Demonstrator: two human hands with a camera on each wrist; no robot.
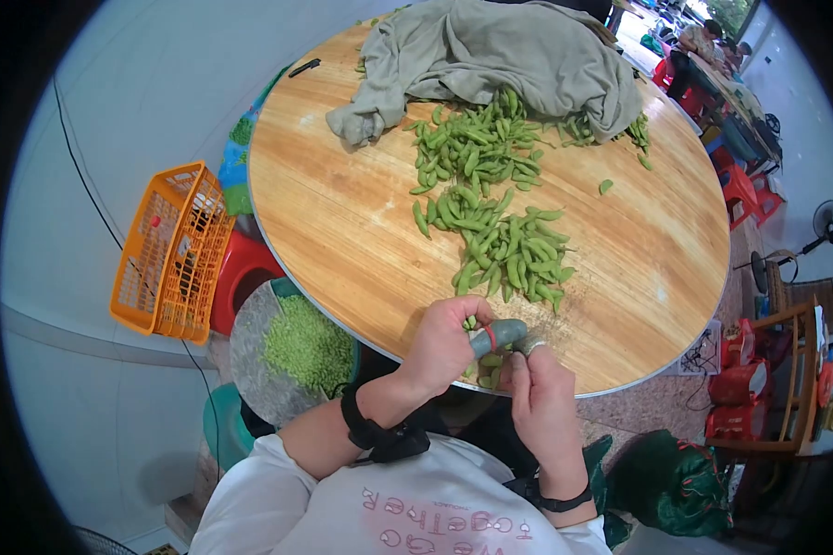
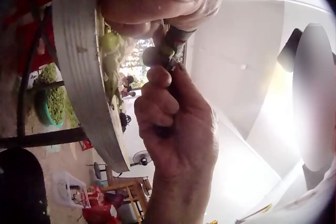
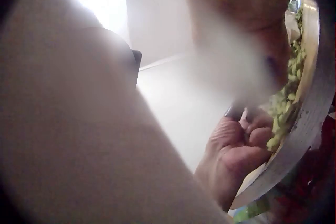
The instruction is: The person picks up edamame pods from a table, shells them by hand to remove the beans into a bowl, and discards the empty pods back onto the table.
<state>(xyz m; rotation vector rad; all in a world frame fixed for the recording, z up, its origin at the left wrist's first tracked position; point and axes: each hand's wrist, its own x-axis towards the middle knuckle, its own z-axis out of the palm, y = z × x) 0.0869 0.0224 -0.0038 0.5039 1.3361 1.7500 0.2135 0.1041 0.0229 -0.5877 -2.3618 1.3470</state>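
Note:
My left hand [image 1: 442, 344] is at the table's near edge, fingers curled round green soybean pods [image 1: 470, 324]. A grey cover with a red band [image 1: 492, 337] sits on its thumb and points toward my right hand [image 1: 541, 388]. The right thumb and fingers pinch at the cover's tip, where a small green pod [image 2: 168, 53] shows between the hands in the left wrist view. More pods [image 1: 491, 363] lie on the wood beneath. Ahead, a heap of pods [image 1: 518, 254] spreads over the round table [image 1: 639, 268]. In the right wrist view the left hand [image 3: 239, 148] appears beyond the blurred right one.
A grey cloth [image 1: 500, 55] covers the heap's far end. Below the table's left edge, shelled beans [image 1: 307, 347] fill a container beside an orange crate [image 1: 171, 254] and a red stool [image 1: 241, 277]. A dark green sack [image 1: 671, 486] stands at right; people [image 1: 703, 42] sit farther back.

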